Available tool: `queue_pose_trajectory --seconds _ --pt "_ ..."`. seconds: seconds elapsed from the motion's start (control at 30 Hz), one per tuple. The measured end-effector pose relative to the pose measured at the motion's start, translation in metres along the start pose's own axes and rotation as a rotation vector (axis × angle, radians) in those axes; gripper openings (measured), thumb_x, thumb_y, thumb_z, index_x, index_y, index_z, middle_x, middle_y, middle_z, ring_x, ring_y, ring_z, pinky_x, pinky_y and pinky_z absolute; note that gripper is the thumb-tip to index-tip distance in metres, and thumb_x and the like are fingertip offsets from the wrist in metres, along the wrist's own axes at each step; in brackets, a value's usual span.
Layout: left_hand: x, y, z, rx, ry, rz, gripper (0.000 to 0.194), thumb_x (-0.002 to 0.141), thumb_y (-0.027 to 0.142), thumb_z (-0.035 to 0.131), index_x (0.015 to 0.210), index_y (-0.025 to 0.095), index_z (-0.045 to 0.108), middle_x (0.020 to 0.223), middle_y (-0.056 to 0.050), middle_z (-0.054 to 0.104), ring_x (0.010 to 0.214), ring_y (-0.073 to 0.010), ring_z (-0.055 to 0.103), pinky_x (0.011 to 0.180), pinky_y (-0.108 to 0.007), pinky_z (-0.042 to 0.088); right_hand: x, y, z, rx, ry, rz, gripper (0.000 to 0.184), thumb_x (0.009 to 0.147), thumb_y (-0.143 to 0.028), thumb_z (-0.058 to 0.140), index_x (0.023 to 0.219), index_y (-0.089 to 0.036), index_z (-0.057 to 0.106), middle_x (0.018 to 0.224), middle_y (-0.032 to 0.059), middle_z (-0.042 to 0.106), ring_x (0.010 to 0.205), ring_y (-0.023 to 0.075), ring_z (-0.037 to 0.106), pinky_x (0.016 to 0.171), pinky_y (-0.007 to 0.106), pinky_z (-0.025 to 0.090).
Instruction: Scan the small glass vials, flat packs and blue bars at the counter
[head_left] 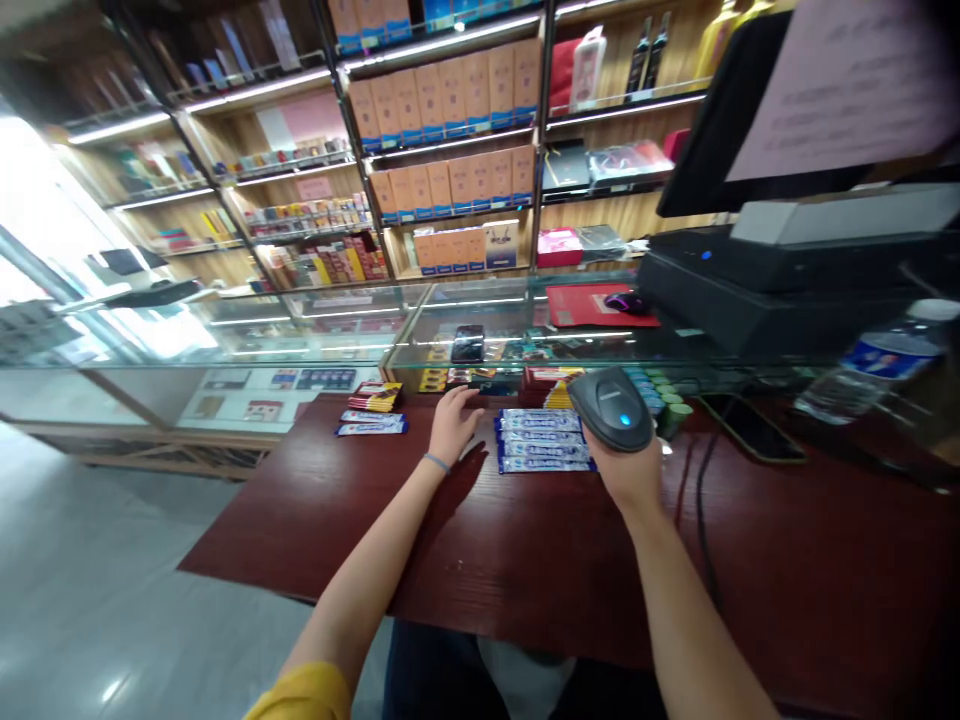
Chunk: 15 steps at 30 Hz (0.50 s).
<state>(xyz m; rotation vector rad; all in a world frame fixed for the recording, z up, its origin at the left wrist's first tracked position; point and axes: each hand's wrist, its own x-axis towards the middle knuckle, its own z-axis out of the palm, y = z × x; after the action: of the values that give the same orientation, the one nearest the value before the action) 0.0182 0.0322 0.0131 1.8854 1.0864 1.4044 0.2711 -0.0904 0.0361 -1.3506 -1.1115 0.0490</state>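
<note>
My right hand (630,475) is wrapped round a dark barcode scanner (615,408) with a lit blue light, held over the right end of a row of blue-and-white slim packets (544,440). My left hand (454,425) hovers at or just above the table, left of that row, its fingers apart and nothing visible in them. Farther left lie a few more blue-and-white packets (373,423), with red-and-yellow packets (376,396) behind them. Another stack of red-and-yellow packets (553,388) sits behind the main row, partly hidden by the scanner.
The dark red table (330,510) meets a glass display counter (465,310). Several green-topped tubes (675,412), a phone (754,428), a black cable (705,500) and a water bottle (874,365) are on the right. A monitor (712,120) stands above a black box (735,290).
</note>
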Motion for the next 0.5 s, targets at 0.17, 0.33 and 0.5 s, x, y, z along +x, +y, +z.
queue_pose_trajectory --seconds 0.17,0.33,0.5 --pt "-0.009 -0.036 -0.095 0.284 0.104 -0.009 0.035 0.081 0.017 0.069 0.115 0.025 0.071 0.119 -0.011 0.064 0.122 -0.0286 0.055 0.114 -0.045 0.037 -0.02 -0.019 0.02 -0.129 -0.235 -0.035 0.052 0.07 -0.047 0.076 0.115 -0.024 0.061 0.088 0.0068 0.076 0.086 0.0309 0.074 0.069 0.037 0.057" --pt "-0.027 -0.07 -0.176 0.629 0.076 -0.101 0.04 0.079 0.013 0.067 0.119 0.021 0.068 0.122 -0.015 0.062 0.121 -0.032 0.055 0.112 -0.047 0.039 -0.047 -0.042 0.044 -0.217 -0.403 -0.169 0.043 0.077 -0.042 0.068 0.115 -0.025 0.059 0.073 0.0028 0.074 0.069 0.0294 0.074 0.056 0.032 0.05" --pt "-0.045 -0.087 -0.209 0.752 0.046 -0.162 0.038 0.083 0.016 0.064 0.12 0.024 0.068 0.126 -0.014 0.062 0.122 -0.0312 0.055 0.111 -0.045 0.04 -0.067 -0.045 0.061 -0.267 -0.428 -0.359 0.029 0.079 -0.038 0.063 0.105 -0.024 0.06 0.072 0.0024 0.074 0.055 0.0244 0.07 0.051 0.029 0.046"
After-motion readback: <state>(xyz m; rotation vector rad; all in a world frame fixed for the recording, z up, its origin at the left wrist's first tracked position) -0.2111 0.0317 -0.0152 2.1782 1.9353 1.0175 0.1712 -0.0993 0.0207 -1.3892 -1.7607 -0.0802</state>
